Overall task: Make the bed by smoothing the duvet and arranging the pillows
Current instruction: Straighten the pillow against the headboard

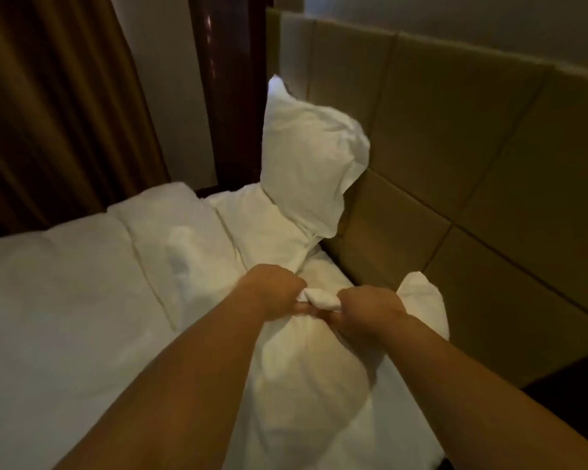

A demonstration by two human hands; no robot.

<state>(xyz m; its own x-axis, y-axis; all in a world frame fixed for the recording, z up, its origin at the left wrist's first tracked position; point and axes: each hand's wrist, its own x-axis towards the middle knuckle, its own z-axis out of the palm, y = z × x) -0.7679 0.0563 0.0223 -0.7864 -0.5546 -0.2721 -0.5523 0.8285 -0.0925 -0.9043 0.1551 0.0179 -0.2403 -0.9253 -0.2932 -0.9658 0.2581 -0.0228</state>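
Our left hand (275,290) and right hand (367,312) both clenched on bunched top edge of plump white pillow (314,361); we should shake evenly, then stand it against tan padded headboard (472,171).

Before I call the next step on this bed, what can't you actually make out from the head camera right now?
- Fingertips of the left hand and right hand: curled into the near pillow, so the grip is hidden.
- Near pillow's lower end: covered by both forearms.
- Duvet: cut off by the left and bottom edges; the surface is blurred.
- Base of the far pillow at the headboard: hidden by rumpled bedding.
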